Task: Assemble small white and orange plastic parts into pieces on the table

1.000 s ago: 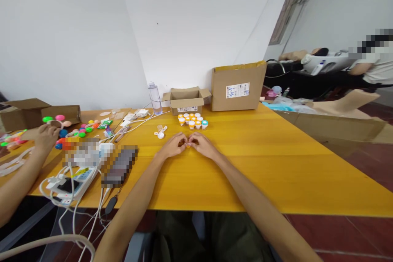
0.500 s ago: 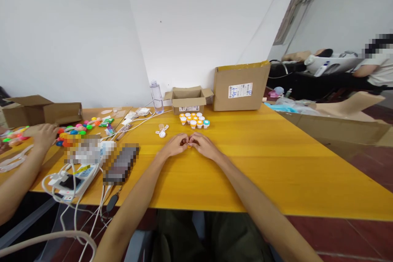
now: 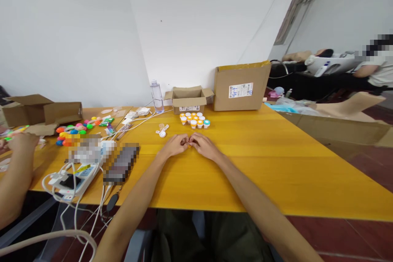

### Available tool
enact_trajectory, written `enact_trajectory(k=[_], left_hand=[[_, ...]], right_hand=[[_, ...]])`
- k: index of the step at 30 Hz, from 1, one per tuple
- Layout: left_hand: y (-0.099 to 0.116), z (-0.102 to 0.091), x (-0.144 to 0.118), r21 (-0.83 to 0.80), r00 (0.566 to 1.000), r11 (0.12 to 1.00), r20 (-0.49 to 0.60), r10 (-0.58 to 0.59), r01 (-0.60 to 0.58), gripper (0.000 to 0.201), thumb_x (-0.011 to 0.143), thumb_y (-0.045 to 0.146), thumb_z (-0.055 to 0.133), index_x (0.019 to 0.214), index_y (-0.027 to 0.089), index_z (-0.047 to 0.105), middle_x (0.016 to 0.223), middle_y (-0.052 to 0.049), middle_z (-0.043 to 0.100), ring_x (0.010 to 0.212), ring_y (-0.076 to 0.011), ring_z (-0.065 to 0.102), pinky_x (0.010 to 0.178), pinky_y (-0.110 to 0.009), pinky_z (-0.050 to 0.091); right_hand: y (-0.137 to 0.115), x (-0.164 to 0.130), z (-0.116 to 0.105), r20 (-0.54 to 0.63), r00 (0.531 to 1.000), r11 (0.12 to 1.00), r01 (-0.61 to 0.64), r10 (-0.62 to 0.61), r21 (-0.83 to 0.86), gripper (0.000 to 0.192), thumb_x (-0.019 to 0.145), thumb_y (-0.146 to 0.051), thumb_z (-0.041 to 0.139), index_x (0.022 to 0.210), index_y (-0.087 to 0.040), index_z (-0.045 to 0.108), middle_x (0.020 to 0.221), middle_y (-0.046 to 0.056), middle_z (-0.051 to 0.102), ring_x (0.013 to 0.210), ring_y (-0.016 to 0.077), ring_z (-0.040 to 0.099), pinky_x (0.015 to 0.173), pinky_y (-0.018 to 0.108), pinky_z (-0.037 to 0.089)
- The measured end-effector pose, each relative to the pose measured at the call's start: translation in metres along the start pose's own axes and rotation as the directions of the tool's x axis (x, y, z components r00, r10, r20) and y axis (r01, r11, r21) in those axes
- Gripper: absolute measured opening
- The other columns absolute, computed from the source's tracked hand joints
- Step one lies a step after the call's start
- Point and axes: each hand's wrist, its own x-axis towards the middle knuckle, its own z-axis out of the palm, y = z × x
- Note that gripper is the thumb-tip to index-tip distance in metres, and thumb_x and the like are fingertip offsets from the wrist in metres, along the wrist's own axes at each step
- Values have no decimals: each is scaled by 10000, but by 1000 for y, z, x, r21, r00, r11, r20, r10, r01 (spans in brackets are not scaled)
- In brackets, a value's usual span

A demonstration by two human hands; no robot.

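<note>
A yellow wooden table [image 3: 276,163] is stretching out under a white wall. At far left a co-worker's hand [image 3: 21,143] is resting near bright plastic balls [image 3: 72,133]. At centre, the left hand [image 3: 173,145] and right hand [image 3: 204,146] are meeting fingertip to fingertip — both pinching a small orange piece [image 3: 189,144] between them, equally near. Just beyond — a cluster of small capped pots [image 3: 194,120].

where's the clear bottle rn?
Head view: the bottle stands at the table's far edge by the wall, just left of the small open box.
</note>
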Motion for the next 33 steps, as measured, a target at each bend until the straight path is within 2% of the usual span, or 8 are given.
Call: enact_trajectory(k=[8, 13, 16, 19, 23, 25, 30, 33], left_hand=[[-1, 0, 0, -23, 1000, 1000, 3, 5, -5, 55, 785, 200, 529, 756, 209, 575, 552, 64, 486, 562, -126, 452, 557, -247, 331], [-5, 2, 1, -19, 1000, 1000, -7, -15, 15, 88, 757, 169, 526, 794, 206, 598, 570, 56, 515, 553, -130, 460, 547, -251, 327], [-8, 4, 1, -23, 1000, 999, -19, -23, 23, 92, 765, 175, 536, 805, 203, 614, 577, 46, 541, 567, -138, 482, 549, -254, 335], [-10, 5, 2, -33, 1000, 999, -19, -18, 18, 79, 784, 187, 547, 796, 202, 623, 612, 37, 581, 595, -143, 514, 575, -258, 355], [-10, 5, 2, -34, 1000, 999, -11, -14, 14, 78, 800, 192, 544, 788, 200, 621, 644, 31, 605, 606, -141, 528, 587, -258, 365], [-9, 5, 2, -25, 1000, 999, -11, -22, 22, 80, 797, 183, 543, 795, 199, 621, 639, 30, 603, 606, -141, 529, 586, -257, 365], [-10, 3, 2, -31, 1000, 999, -4, -26, 26, 86, 797, 208, 547, 816, 198, 630, 625, 32, 597, 605, -144, 522, 582, -253, 371], [-10, 2, 2, -40, 1000, 999, -3, -13, 13, 107, 786, 196, 532, 820, 199, 634, 612, 34, 585, 604, -144, 511, 576, -250, 376]], right_hand=[[-3, -3, -8, -18, 999, 996, 49, -51, -72, 107, 893, -165, 553, 807, -228, 566, 877, 36, 621, 834, 186, 581, 778, 306, 458], [-7, -3, -15, -220, 975, 998, 27, -37, -50, 131, 941, -313, 496, 826, -257, 524, 854, 44, 620, 816, 206, 588, 781, 323, 469], [-11, -5, -18, -494, 869, 999, 43, -37, 1, 193, 977, -412, 395, 865, -272, 465, 819, 42, 589, 765, 207, 578, 743, 341, 472], [-13, -7, -21, -728, 670, 972, 235, -145, 23, 217, 984, -452, 336, 868, -276, 387, 764, 19, 524, 738, 208, 560, 711, 366, 471], [-13, -8, -26, -817, 535, 937, 349, -214, -17, 240, 967, -491, 384, 867, -276, 351, 766, -4, 490, 696, 186, 544, 666, 349, 460], [-11, -7, -27, -787, 586, 961, 276, -195, -32, 243, 974, -502, 372, 892, -273, 376, 775, 5, 514, 696, 183, 554, 668, 342, 456], [-7, -7, -16, -325, 946, 988, -46, -5, -148, 149, 971, -369, 456, 965, -258, 555, 847, 43, 642, 755, 194, 602, 684, 296, 430], [-4, -7, -3, -43, 999, 965, -41, 31, -259, 77, 925, -273, 548, 930, -251, 622, 928, 57, 667, 825, 207, 621, 705, 293, 431]])
